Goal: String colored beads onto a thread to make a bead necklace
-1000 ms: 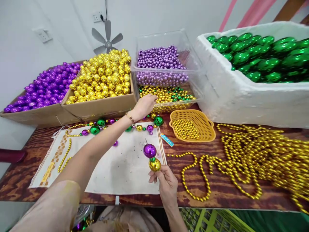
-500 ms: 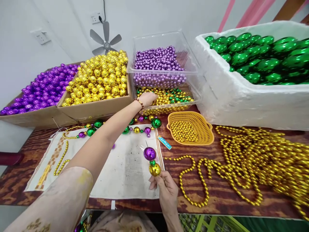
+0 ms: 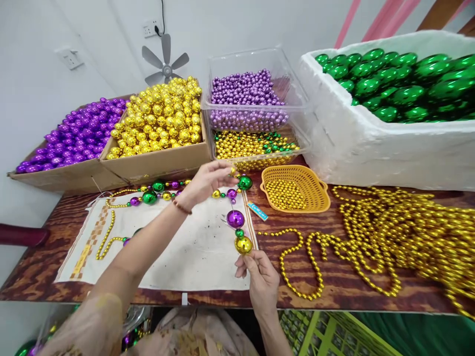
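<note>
My left hand is above the cloth's far edge, fingertips pinched on a small gold bead. My right hand grips a short stack of threaded beads by its lower end. That stack stands upright: a large gold bead at the fingers, a small green bead, then a large purple bead. A thin needle tip shows above the purple bead. Behind, a strand of green, purple and gold beads lies across the white cloth, partly hidden by my left arm.
Cardboard boxes of purple beads and gold balls stand at back left. Stacked clear bins hold small beads. A foam box of green beads is at right. Nearby are an orange basket and gold bead chains.
My left hand has come out of the lower clear bin with a small gold bead and moved nearer the stack. My right hand still holds the stack; the view has shifted slightly.
</note>
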`<state>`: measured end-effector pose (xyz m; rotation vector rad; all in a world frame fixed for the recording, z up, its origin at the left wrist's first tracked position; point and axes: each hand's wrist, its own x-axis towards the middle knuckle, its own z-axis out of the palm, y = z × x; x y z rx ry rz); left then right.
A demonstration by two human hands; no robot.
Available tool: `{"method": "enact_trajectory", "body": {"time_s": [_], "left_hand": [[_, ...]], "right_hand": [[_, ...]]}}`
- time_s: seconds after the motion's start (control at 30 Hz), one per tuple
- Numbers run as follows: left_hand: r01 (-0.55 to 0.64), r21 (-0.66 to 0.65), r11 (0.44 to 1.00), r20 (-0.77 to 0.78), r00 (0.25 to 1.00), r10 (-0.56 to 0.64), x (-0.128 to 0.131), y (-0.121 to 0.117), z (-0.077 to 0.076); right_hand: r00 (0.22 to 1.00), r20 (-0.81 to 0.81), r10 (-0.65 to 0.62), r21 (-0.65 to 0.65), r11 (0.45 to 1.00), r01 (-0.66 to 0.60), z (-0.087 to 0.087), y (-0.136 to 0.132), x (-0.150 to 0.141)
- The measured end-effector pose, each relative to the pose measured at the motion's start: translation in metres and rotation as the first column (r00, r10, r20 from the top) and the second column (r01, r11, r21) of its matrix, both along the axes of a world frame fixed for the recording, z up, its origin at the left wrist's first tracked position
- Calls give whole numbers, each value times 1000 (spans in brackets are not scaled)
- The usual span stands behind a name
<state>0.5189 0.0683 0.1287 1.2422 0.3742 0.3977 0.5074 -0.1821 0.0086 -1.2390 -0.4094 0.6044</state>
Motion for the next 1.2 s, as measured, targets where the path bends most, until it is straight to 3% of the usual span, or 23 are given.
{"method": "enact_trajectory", "body": {"time_s": [0.1,0.23,0.6,1.03,1.2], "left_hand": [[-40,-274,961,36,998,52,-50,-32,-7],[-103,-385,917,71,987,141,-75,-46,-11],[-149,-442,885,83,975,206,-85,-51,-20],[-113,-440,891,88,982,168,-91,-48,-29],[-201,-423,884,63,966,250,-89,-54,-31]], "right_hand": [[999,26,19,-1,1000,-19,7,-1,-2],[996,51,69,-20,998,-68,17,-2,-7],[994,65,82,-55,995,-78,24,3,-15],[996,24,84,-101,992,-81,22,3,-18],[998,-16,68,-117,991,-69,16,7,-20]]}}
